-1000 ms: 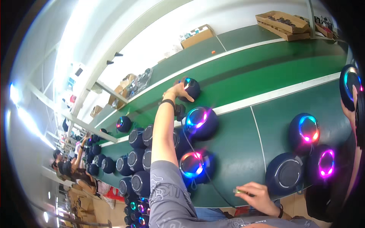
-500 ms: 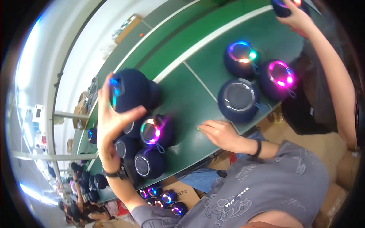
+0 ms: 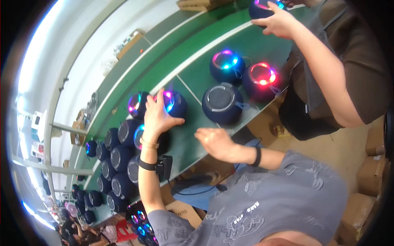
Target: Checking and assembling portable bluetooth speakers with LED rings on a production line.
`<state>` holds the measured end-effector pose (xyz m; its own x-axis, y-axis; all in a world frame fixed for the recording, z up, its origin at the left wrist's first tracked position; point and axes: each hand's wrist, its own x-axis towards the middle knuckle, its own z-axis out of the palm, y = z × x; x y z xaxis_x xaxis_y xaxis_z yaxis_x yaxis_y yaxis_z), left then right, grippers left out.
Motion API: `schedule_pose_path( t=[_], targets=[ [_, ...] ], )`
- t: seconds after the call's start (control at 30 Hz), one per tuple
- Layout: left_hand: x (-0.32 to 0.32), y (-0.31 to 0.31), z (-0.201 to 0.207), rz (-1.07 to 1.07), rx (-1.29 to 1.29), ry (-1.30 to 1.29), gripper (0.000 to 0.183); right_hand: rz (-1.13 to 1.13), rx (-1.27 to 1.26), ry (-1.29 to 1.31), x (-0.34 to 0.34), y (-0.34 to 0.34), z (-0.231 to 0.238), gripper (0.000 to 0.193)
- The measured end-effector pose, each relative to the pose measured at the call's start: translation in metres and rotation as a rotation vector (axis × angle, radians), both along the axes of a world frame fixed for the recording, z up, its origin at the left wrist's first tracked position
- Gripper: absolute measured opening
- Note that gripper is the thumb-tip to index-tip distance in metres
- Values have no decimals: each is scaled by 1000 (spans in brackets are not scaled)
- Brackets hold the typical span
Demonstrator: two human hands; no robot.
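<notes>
Your left hand (image 3: 157,117): fingers spread at lit speaker (image 3: 178,105), grasp unclear; right hand (image 3: 217,142) curled, contents hidden. Likely speaker-handling; next wants sure hold.

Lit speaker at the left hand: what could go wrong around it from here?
The left hand is spread at the lit speaker; its grip is unclear, so the round body could slip or roll.
A sideways slip might knock the neighbouring glowing speaker.
The unlit speaker sits near the front edge of the table, close to the right hand; a bump might send it off.
</notes>
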<state>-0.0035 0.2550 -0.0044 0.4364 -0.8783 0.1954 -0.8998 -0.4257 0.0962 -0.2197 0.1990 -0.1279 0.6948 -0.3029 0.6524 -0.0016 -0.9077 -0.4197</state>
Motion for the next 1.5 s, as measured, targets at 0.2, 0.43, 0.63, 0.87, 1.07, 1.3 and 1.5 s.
schedule_pose_path(
  t=[0.2, 0.43, 0.63, 0.87, 1.07, 1.3, 1.5],
  targets=[
    [38, -17, -30, 87, -34, 90, 140, -243, -223, 106, 57, 7, -19, 25],
    [-69, -18, 0, -433, -245, 310, 118, -46, 26, -435, -84, -42, 74, 23],
    [-106, -44, -11, -482, -22, 449, 145, -468, 27, -168, -116, -138, 94, 87],
    [-95, -74, -15, -581, -5, 466, 135, -534, 182, 153, -114, -176, 67, 125],
    [-132, -22, -16, -414, -373, 347, 121, -269, 211, 7, -121, -194, 73, 96],
    [-207, 241, -46, 400, -989, 562, 131, -78, 539, 27, -115, -266, 0, 77],
    [-238, 373, -192, 1589, -777, 310, 121, 147, 288, -54, -134, -200, 69, 73]
  ],
)
